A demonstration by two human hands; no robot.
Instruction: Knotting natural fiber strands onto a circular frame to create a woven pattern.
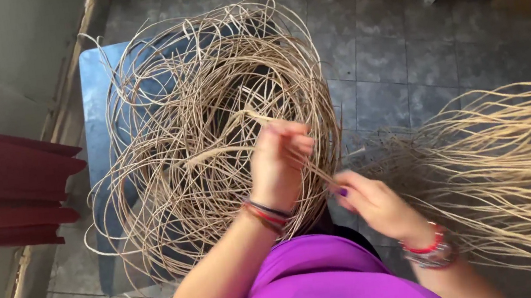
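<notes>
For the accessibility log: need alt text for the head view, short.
Seen from above, a person's left hand and right hand pinch thin tan cane strands drawn from a loose tangled coil of cane on a dark stool. A straighter bundle of cane fans out at right over a grey tiled floor.

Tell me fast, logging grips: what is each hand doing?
Left hand: closed, pinching a cane strand.
Right hand: closed on the same cane strand.

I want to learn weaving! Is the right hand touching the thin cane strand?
Touching. The head view shows the right hand pinching the thin cane strand at its fingertips, with no gap.
</notes>
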